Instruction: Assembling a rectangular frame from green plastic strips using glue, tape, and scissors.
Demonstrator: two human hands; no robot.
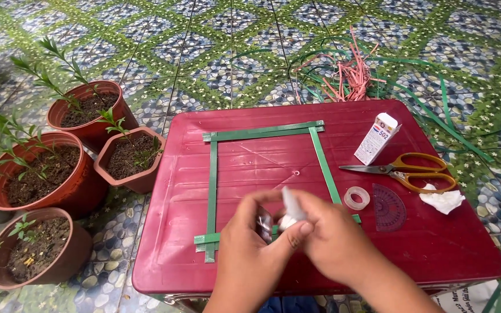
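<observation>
Head view. Both hands meet over the near edge of the dark red plastic tabletop (436, 243): the left hand (249, 243) and right hand (329, 232) are clamped together on a small white glue bottle (290, 210), held steady just above the square frame of flat green strips (262, 185). Orange-handled scissors (404, 171), a clear tape roll (356, 198) and a crumpled white tissue (442, 200) lie at the right, in easy reach. Terracotta plant pots (88, 116) stand on the patterned tile floor (215, 52).
</observation>
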